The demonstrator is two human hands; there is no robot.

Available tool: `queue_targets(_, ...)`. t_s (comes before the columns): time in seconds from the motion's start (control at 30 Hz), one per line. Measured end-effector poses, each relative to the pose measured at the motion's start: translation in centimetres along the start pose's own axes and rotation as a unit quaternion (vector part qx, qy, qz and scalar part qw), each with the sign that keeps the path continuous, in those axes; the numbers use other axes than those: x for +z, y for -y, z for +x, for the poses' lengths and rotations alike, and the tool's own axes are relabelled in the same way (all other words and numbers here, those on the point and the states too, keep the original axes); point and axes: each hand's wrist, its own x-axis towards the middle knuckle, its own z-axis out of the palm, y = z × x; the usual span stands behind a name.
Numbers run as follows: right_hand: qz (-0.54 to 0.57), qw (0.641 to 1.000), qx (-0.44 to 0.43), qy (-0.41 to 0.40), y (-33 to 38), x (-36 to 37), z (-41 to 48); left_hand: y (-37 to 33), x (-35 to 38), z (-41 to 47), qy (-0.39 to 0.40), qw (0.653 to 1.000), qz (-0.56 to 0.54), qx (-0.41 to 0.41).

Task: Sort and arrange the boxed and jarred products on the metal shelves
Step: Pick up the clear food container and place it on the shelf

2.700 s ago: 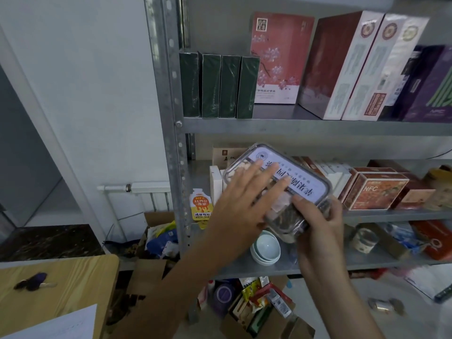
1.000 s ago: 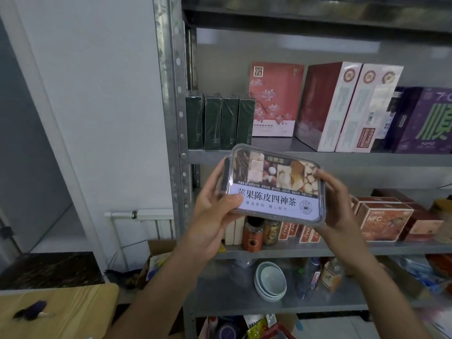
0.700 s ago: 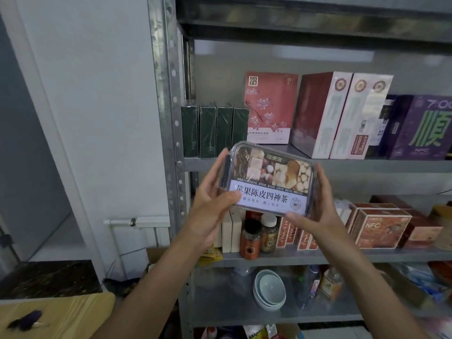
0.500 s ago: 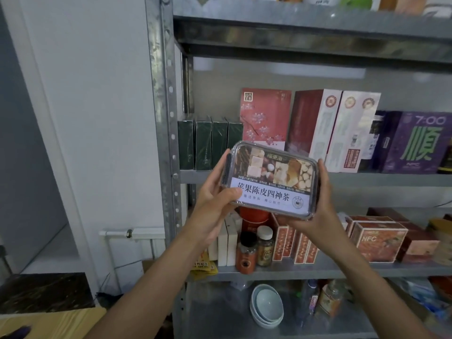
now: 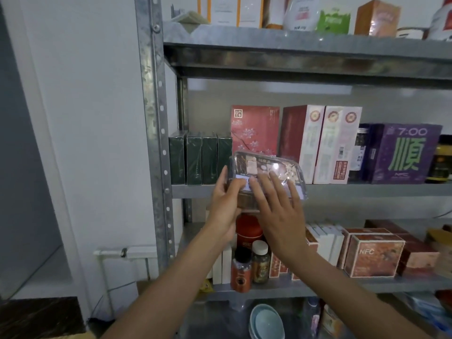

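Gripping the tea box [image 5: 266, 167], the left hand [image 5: 226, 206] curls round it and the right hand [image 5: 278, 211] lies flat on top.

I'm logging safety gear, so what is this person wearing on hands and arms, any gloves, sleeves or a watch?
Nothing worn shows. The left hand and right hand are ungloved, no rings visible. The left forearm and right forearm are uncovered to the picture's edge: no sleeves, watch or bands.

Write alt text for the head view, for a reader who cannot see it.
Two hands hold a clear tea box at the front edge of a metal shelf: the left hand grips its left end, the right hand lies flat on top. Four dark green boxes stand to its left, a pink floral box behind.
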Motion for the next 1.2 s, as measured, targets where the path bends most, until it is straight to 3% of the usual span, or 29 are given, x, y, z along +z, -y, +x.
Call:
queue_targets(0.13,0.039,0.996,-0.011,-0.083,-1.3,1.2,1.4,-1.2,0.3,0.7,0.036,0.998,0.056,-0.007)
queue_targets(0.23,0.119,0.99,0.006,-0.077,-2.6,1.7,2.3,-2.8,-0.6,1.9,0.067,0.953,0.29,0.055)
queue_targets(0.3,0.147,0.988,0.008,-0.055,-3.4,2.2,2.9,-3.6,-1.9,3.3,-0.003,0.873,0.45,0.186)
queue_targets(0.37,0.147,0.989,-0.008,-0.027,-4.1,2.6,3.5,-4.7,-3.4,5.2,-0.13,0.743,0.576,0.316)
queue_targets(0.4,0.146,0.989,-0.013,-0.012,-4.4,2.8,3.7,-5.2,-4.0,6.3,-0.15,0.685,0.619,0.355)
queue_targets(0.5,0.16,0.987,0.007,0.032,-5.0,3.3,3.9,-6.5,-5.5,9.6,-0.044,0.564,0.734,0.377)
queue_targets(0.57,0.156,0.986,-0.003,0.053,-5.3,3.6,3.9,-6.8,-6.0,11.3,0.019,0.508,0.787,0.35)
queue_targets(0.67,0.118,0.987,-0.065,0.088,-5.7,4.0,4.4,-6.7,-6.5,12.6,0.031,0.47,0.81,0.348)
queue_targets(0.77,0.111,0.982,-0.099,0.118,-6.4,4.6,5.3,-7.0,-6.7,13.2,0.025,0.471,0.804,0.362)
queue_targets(1.07,0.037,0.985,-0.108,0.131,-6.7,8.1,7.6,-9.4,-5.8,15.3,0.069,0.44,0.847,0.289)
queue_targets(1.2,0.084,0.976,-0.068,0.189,-6.2,8.4,8.0,-8.9,-5.8,15.7,0.057,0.431,0.858,0.273)
